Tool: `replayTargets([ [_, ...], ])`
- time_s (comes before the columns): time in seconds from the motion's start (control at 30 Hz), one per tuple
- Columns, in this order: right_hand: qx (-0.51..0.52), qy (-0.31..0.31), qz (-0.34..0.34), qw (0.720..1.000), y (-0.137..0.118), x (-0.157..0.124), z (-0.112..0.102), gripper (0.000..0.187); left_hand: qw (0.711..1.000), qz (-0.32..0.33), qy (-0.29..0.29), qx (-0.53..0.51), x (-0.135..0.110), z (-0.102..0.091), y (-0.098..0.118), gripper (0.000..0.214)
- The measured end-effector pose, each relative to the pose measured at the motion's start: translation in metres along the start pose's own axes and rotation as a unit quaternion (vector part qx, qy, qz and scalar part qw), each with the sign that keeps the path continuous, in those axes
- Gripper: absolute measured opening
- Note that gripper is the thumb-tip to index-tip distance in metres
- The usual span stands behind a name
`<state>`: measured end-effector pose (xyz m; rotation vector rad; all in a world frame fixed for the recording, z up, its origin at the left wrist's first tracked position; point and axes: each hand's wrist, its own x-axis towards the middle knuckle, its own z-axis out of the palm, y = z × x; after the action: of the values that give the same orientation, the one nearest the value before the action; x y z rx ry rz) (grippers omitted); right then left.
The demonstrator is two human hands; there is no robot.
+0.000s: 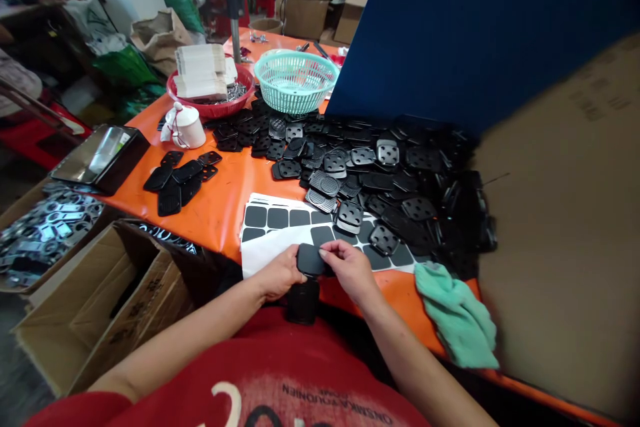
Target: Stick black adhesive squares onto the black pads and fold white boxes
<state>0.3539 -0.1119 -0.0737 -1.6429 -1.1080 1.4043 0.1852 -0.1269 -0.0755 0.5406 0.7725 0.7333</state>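
Black rounded-square pad (311, 259), pinched between the fingers of left hand (277, 275) and right hand (351, 268) at the near edge of the orange desk (225, 195), over a white sheet of black stickers (270, 248); apparently mid-fitting, careful alignment matters next.

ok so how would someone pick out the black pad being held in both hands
Find the orange table, then the white sheet of black squares at its near edge. Just in front, the left hand and right hand pinch a smooth black pad. Unlike the holed pieces piled behind, it is plain and held up.
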Motion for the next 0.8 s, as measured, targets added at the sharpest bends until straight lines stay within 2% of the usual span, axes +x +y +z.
replayTargets([
  [0.23,-0.038,0.004,-0.026,0.999,0.001,-0.002,0.001,0.026,1.0,0.004,-0.001,-0.005,0.0,0.0,0.001,0.061],
  [0.47,-0.116,0.014,-0.09,0.989,0.003,-0.006,0.003,0.02,1.0,0.009,0.005,0.003,0.0,-0.001,0.0,0.061],
  [0.63,-0.198,0.029,-0.177,0.964,0.008,-0.009,0.002,0.016,1.0,0.011,0.005,-0.001,0.0,-0.001,-0.001,0.056],
  [0.8,-0.252,0.025,-0.278,0.927,0.012,-0.009,-0.002,0.023,1.0,0.016,-0.01,-0.02,0.001,-0.002,-0.003,0.057],
])
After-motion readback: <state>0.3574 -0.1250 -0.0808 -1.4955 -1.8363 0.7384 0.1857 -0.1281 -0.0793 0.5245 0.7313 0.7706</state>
